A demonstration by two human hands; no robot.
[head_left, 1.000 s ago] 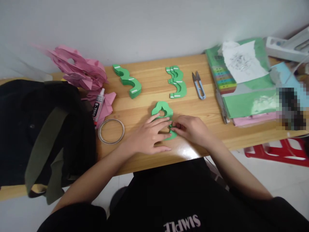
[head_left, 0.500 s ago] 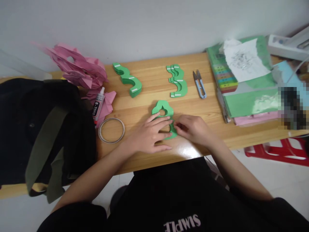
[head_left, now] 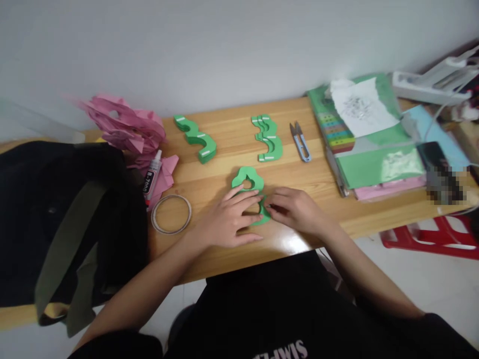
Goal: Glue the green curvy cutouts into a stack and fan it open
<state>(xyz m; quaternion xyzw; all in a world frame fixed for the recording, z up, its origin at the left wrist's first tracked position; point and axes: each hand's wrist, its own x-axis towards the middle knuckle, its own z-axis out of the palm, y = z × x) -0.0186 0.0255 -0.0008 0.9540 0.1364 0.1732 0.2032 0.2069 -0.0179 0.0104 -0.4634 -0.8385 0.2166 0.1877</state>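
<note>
My left hand (head_left: pixel 234 219) lies flat with spread fingers over a green wavy cut-out (head_left: pixel 247 174), pressing it to the table. At the right edge of that cut-out, my right hand (head_left: pixel 295 207) has its thumb and fingers pinched together; what is between them is too small to make out. Farther back lie two stacks of similar green pieces with white strips on top, a left stack (head_left: pixel 207 149) and a right stack (head_left: pixel 277 149). A pair of blue-handled thread snips (head_left: pixel 300 141) rests beside the right stack.
Left of my hands are a tape roll (head_left: pixel 153 219), a glue tube (head_left: pixel 153 174), crumpled pink sheets (head_left: pixel 130 124) and a black bag (head_left: pixel 22 199). Green folders (head_left: pixel 377 167), a torn paper (head_left: pixel 359 107) and a phone (head_left: pixel 436 154) lie at the right. A wall stands behind the table.
The view has tilted, so the table things appear lower and slightly left. Both hands stay at the green cut-out, with only a small shift in the right fingers.
</note>
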